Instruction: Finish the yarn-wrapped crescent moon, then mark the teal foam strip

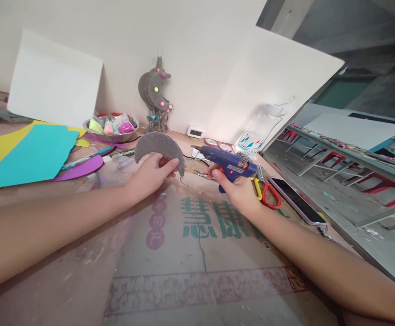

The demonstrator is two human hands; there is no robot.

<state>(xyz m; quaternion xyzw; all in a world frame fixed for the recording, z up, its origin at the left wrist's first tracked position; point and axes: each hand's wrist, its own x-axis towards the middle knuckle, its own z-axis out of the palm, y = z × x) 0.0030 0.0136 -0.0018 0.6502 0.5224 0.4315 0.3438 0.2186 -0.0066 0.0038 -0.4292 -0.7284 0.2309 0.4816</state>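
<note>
My left hand (158, 167) is closed on the lower edge of a grey crescent moon (160, 144) that looks wrapped in yarn. The crescent is held up above the table, with its pointed tip toward the right and a thin thread hanging near it. My right hand (233, 183) grips a blue hot glue gun (229, 162), whose nozzle points left toward the crescent without touching it. A small red light glows on the gun's body. Beside my right hand lie scissors (271, 195) with red and yellow handles.
A printed plastic sheet (184, 258) covers the table. Farther back are a metal bowl (95, 131) of coloured packets, a small clock (195, 131), a clear bottle (258, 129) and a finished-looking moon ornament (155, 90). A phone (297, 199) lies right; coloured sheets (31, 156) lie left.
</note>
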